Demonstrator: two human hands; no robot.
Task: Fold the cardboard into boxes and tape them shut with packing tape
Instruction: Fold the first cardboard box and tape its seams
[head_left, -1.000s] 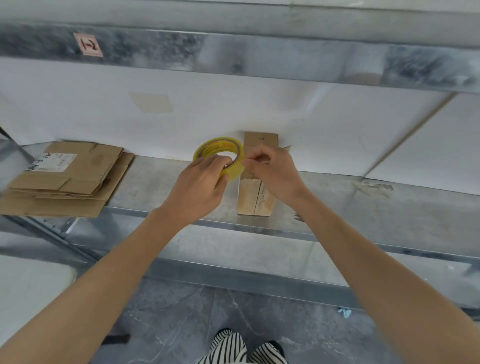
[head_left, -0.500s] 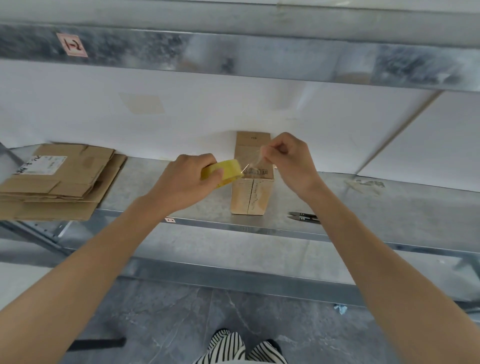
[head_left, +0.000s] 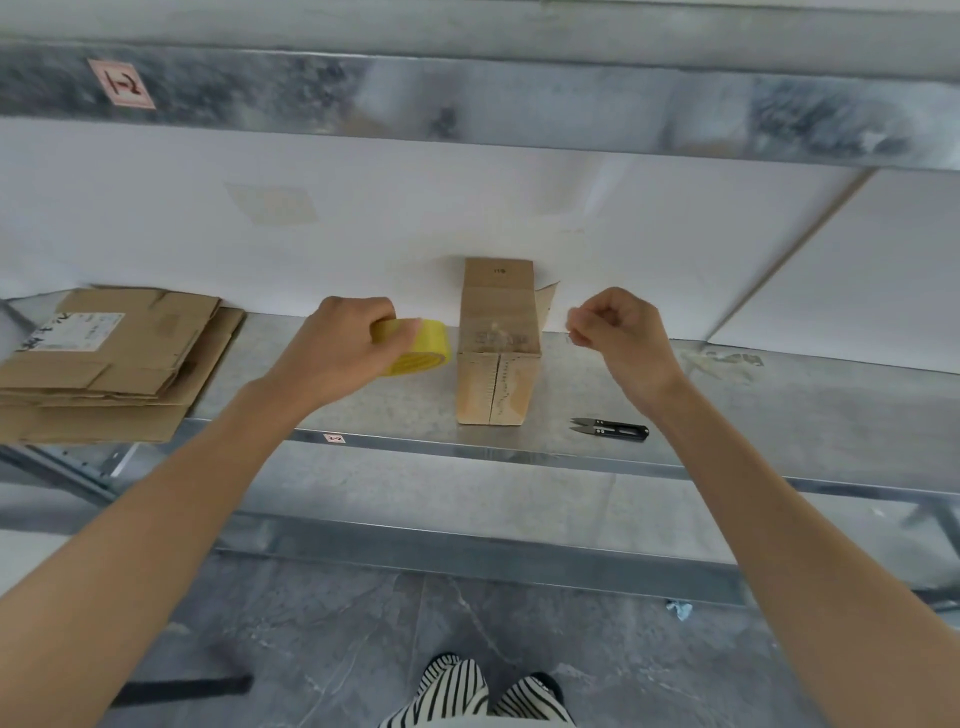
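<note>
A narrow cardboard box (head_left: 496, 384) lies on the metal shelf (head_left: 779, 415) with its far flap standing up against the white wall. My left hand (head_left: 337, 348) grips a yellow roll of packing tape (head_left: 421, 348) just left of the box. My right hand (head_left: 618, 332) is to the right of the box, with thumb and fingers pinching the end of the clear tape. A faint, nearly invisible strip of tape stretches between roll and fingers above the box top.
A stack of flattened cardboard (head_left: 104, 364) sits at the shelf's left end. Small black snips (head_left: 610, 429) lie near the front edge, right of the box. An upper shelf beam (head_left: 467, 104) runs overhead. Grey floor and striped shoes are below.
My hands have drawn apart: the left with the roll moved left of the box, the right carried the tape end to the right, pulling tape out across the box top.
</note>
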